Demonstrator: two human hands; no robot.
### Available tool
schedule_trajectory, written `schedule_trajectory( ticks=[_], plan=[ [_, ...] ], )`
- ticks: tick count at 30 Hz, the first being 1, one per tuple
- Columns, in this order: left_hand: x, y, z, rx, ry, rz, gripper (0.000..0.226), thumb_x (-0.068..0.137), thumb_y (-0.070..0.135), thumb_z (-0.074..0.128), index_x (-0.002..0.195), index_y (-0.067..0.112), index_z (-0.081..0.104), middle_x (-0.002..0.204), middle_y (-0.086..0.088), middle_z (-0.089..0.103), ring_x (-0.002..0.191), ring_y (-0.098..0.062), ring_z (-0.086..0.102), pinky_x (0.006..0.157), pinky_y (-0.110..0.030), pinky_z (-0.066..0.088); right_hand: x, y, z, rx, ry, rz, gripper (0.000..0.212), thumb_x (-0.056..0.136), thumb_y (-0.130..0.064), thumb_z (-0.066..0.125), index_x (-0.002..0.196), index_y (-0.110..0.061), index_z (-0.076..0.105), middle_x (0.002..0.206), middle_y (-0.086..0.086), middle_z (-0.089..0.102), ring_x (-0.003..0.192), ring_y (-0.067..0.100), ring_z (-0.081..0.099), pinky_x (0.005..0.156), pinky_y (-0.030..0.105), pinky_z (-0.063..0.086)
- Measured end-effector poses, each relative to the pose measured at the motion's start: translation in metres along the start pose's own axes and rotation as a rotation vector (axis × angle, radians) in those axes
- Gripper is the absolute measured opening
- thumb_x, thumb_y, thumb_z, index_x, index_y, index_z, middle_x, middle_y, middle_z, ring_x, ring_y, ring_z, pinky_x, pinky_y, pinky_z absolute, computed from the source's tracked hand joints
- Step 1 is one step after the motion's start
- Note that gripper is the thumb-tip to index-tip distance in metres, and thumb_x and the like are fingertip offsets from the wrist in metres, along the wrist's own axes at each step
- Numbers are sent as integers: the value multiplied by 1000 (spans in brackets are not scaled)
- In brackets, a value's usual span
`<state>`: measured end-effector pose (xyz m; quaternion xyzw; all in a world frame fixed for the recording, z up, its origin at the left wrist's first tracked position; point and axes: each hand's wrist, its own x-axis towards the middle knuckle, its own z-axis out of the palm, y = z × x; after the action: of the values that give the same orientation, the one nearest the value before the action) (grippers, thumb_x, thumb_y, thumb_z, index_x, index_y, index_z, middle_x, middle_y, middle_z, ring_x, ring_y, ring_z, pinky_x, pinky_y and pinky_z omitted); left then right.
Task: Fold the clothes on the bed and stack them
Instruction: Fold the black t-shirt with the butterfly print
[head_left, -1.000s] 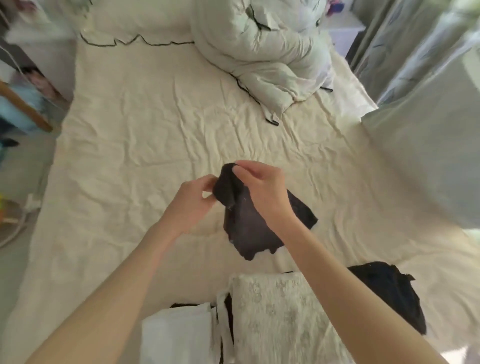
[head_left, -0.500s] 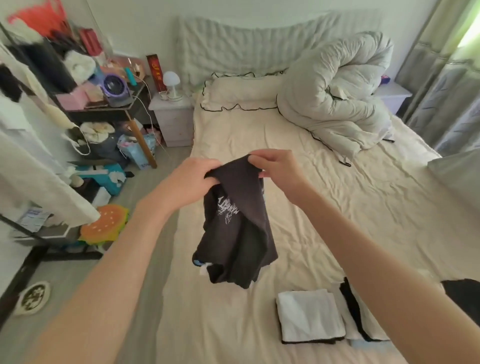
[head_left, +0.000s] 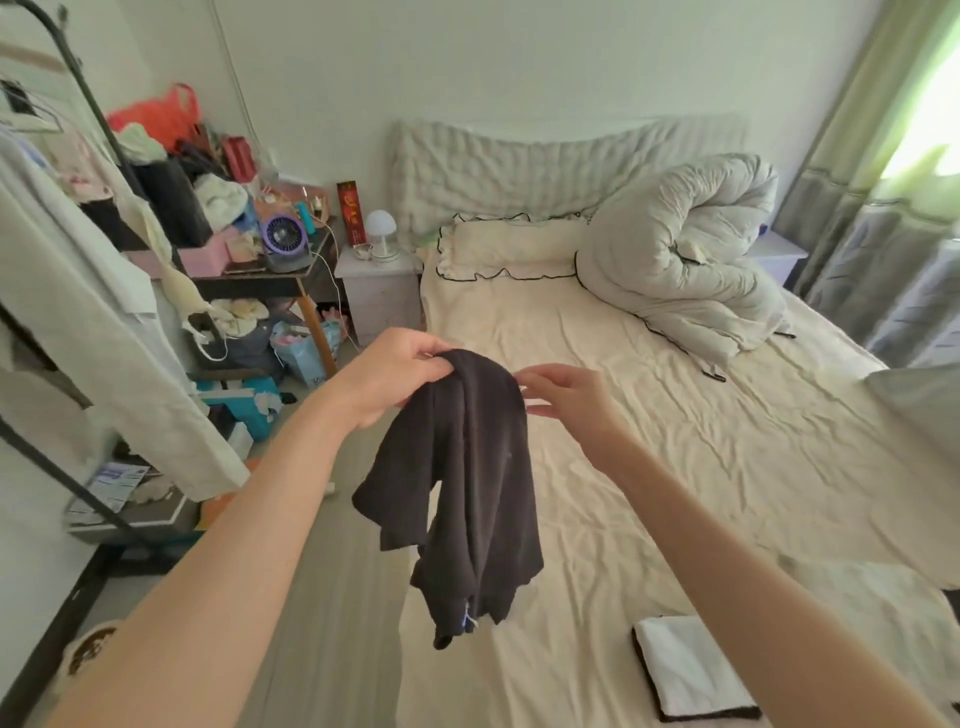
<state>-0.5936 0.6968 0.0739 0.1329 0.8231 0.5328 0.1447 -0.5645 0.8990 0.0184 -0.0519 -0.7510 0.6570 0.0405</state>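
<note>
A dark brown-black garment hangs bunched in the air over the bed's left edge. My left hand pinches its top, and the cloth drapes down from there. My right hand is just to the right of the garment's top with fingers spread; it holds nothing. A folded white piece with a dark edge lies on the cream sheet of the bed at the lower right, partly behind my right forearm.
A rolled pale duvet and a frilled pillow lie at the bed's head. Left of the bed are a white nightstand, a cluttered dark table and a clothes rack with a pale hanging shirt. Curtains hang right.
The view has lifted from the bed toward the headboard. The garment has been raised and now hangs longer. My right hand has let go of it and opened beside it.
</note>
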Motion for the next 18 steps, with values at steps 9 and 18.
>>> schedule_trajectory(
  ticks=[9, 18],
  plan=[
    [42, 15, -62, -799, 240, -124, 17, 94, -6, 43, 92, 0, 59, 83, -11, 60, 70, -17, 60, 59, -20, 53, -40, 36, 69, -293, -203, -22, 40, 73, -59, 65, 108, -46, 50, 103, -32, 58, 95, -13, 56, 74, 10, 47],
    [81, -22, -206, -976, 299, -106, 20, 96, -4, 41, 112, 3, 51, 86, -9, 59, 79, -18, 60, 62, -20, 54, 28, 35, 159, -140, 229, 149, 39, 87, -28, 65, 67, 4, 54, 61, 20, 50, 60, 20, 46, 57, 36, 34]
  ],
)
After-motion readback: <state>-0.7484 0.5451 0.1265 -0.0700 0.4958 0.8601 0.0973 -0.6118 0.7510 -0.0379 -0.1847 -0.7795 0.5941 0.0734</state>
